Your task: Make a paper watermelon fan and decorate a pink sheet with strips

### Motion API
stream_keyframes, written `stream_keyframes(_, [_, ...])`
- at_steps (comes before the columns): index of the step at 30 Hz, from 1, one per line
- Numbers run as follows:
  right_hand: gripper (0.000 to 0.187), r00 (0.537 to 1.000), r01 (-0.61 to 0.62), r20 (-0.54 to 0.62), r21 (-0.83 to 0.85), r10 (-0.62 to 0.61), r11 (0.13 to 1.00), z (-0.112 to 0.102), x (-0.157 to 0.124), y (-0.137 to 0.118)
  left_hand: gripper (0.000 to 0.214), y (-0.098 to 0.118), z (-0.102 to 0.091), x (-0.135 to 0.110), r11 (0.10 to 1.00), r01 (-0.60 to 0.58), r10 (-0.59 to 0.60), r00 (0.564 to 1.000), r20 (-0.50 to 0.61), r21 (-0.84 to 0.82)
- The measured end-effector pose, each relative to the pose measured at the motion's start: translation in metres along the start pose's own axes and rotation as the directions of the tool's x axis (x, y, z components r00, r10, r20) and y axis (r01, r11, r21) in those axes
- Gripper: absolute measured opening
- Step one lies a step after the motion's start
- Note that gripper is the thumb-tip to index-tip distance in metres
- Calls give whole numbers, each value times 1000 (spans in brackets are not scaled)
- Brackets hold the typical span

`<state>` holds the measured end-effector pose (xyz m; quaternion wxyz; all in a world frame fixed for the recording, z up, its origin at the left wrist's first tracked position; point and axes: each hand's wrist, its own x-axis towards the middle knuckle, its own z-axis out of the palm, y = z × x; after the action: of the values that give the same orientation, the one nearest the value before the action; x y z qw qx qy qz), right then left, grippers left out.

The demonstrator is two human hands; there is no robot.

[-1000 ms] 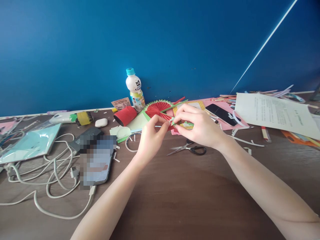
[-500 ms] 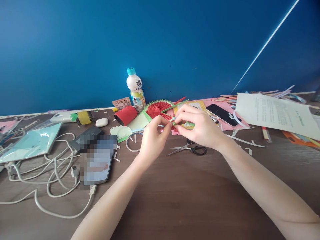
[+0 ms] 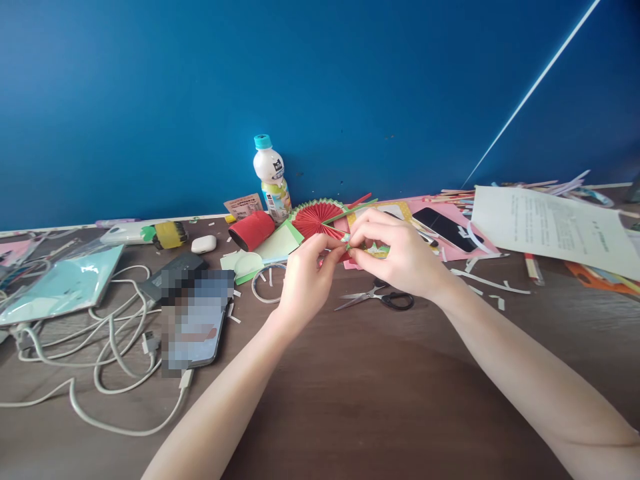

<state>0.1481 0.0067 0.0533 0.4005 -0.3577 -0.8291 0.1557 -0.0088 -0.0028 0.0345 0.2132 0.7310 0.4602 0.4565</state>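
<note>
My left hand (image 3: 311, 277) and my right hand (image 3: 395, 248) meet above the desk, thumb and forefinger of each pressed together. Between their fingertips is a small green and white paper piece (image 3: 347, 239), mostly covered by the fingers. Just behind them lies a red pleated paper fan (image 3: 315, 219) with a green zigzag rim and thin sticks along its side. Scissors (image 3: 375, 297) with black handles rest on the desk below my right hand. Pale green paper sheets (image 3: 274, 244) and a clear tape-like ring (image 3: 259, 288) are left of my left hand.
A bottle (image 3: 271, 179) stands against the blue wall beside a red cylinder (image 3: 251, 231). A phone (image 3: 200, 320), a black power bank (image 3: 173, 275) and tangled white cables (image 3: 107, 360) occupy the left. At right lie another phone (image 3: 447, 229), a printed sheet (image 3: 555, 227) and paper strips.
Both hands stay pinched together at nearly the same spot. The fingertips have shifted very slightly to the right. Everything else lies as before.
</note>
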Motion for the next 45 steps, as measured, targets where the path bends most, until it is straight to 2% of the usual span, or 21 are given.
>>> stream_keyframes(5, [14, 999, -23, -37, 28, 24, 999, 0, 0, 3, 11, -4, 1, -1, 993, -110, 110, 994, 12, 41])
stream_keyframes(14, [17, 997, -68, -40, 65, 71, 996, -3, 1, 0, 8, -10, 5, -3, 942, -254, 272, 961, -56, 217])
stream_keyframes(21, [18, 994, -87, -65, 59, 90, 994, -4, 1, -2, 7, -13, 7, -4, 876, -344, 396, 913, -97, 338])
stream_keyframes(27, [20, 993, -93, -74, 41, 96, 995, -3, 1, -4, 12, -14, 8, -5, 775, -432, 514, 855, -62, 461])
stream_keyframes(35, [15, 998, -42, -38, 37, 43, 998, -6, 1, -4, 11, -14, 9, -4, 740, -433, 534, 843, -58, 514])
stream_keyframes(45, [16, 999, 26, -46, -22, -27, 999, -6, 0, -5, 11, -10, 9, -5, 771, -398, 454, 891, 9, 497])
